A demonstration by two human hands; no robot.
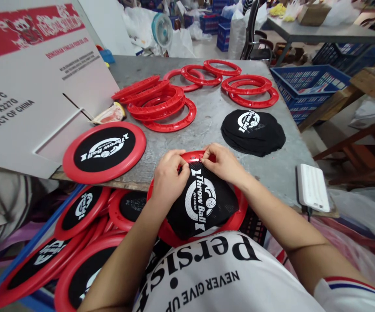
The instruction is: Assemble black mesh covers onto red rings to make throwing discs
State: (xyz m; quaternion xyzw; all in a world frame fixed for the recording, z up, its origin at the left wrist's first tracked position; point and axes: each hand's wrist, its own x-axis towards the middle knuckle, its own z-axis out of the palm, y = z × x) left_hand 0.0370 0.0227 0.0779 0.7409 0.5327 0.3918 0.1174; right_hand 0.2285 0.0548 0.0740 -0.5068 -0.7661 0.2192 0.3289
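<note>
A red plastic ring (242, 207) leans tilted between the table edge and my shirt. Over it lies a black mesh fabric disc (220, 212) with white "Throw Ball" print, its lower part loose inside the rim. At the ring's far left, my left hand (171, 175) pinches the fabric edge. My right hand (221, 161) pinches the same edge at the far side, a short way to the right. Both sets of fingertips press against the rim. To the left, a red disc with a black printed centre (105, 149) lies on the table.
Loose red rings (161, 106) are piled at the table's back left, with several more behind. Black fabric discs (254, 132) lie stacked on the right, near a white power bank (313, 187). A carton (38, 86) stands left. Red-rimmed discs (80, 212) fill a crate below.
</note>
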